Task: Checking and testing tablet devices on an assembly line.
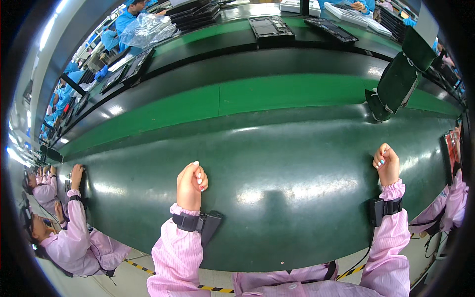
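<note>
My left hand rests on the dark green work surface, fingers curled into a loose fist with nothing in it. My right hand is curled the same way farther right on that surface, also holding nothing. Both wrists carry a black strap with a small black device, over pink striped sleeves. No object lies near either hand.
A bright green conveyor belt runs behind the work surface. Black flat devices and trays sit on the far bench. A dark green stand rises at right. A person in pink works at my left, another at my right.
</note>
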The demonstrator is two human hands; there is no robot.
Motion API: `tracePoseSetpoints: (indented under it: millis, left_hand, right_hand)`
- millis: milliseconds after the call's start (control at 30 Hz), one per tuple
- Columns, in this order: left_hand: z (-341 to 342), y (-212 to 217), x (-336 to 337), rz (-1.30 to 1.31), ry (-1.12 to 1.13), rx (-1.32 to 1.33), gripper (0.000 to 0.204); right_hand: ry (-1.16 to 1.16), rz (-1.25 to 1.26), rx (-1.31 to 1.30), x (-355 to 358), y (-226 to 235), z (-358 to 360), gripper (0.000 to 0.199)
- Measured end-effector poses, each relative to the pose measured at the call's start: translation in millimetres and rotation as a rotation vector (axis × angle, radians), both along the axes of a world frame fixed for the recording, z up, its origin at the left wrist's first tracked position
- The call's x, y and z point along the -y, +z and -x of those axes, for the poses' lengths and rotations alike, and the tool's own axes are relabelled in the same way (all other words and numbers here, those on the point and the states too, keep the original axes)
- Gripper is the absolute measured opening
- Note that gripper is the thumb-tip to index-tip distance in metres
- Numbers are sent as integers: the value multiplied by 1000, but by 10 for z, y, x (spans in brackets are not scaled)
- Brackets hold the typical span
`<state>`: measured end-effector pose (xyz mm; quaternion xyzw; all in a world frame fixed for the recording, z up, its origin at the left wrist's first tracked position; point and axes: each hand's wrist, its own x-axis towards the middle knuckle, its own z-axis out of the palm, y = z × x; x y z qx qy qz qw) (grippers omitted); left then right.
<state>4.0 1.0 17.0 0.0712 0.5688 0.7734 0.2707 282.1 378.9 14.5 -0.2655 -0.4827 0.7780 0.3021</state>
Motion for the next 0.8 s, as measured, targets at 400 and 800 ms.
tracePoseSetpoints:
  millis: [400,800]
  left_hand:
    - [9,28,45,-364,-121,333,28]
    - [24,60,68,-406,-39,342,28]
  right_hand:
    - [-11,14,1,-1,-13,4,6]
    - [-3,6,2,7,3,4,6]
